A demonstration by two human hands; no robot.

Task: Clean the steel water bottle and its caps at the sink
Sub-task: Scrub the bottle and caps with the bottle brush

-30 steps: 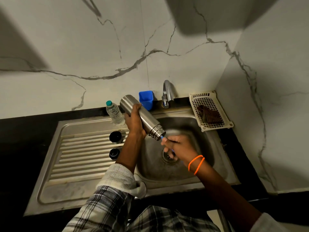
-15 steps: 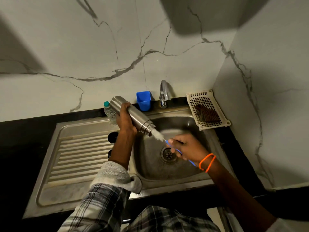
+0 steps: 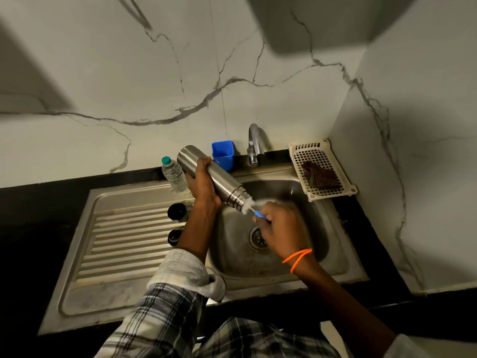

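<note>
Marble-veined wall panels back a steel sink (image 3: 335, 264) set in a dark tabletop (image 3: 33, 210). Your left hand (image 3: 202, 186) grips the steel water bottle (image 3: 214, 177) around its middle, holding it tilted over the basin with the mouth pointing down and right. Your right hand (image 3: 280, 228) is motion-blurred; its fingers are curled around the blue handle of a bottle brush (image 3: 251, 208), whose white bristles sit at the bottle mouth. Most of the handle is hidden inside the fist. Two dark caps (image 3: 176, 211) stand on the drainboard, the nearer one partly covered by your left forearm. A plastic water bottle (image 3: 174, 174) is partly hidden behind the left hand. Compared with half a second ago, the right hand has moved closer to the bottle mouth, and less of the bristles is exposed.
</note>
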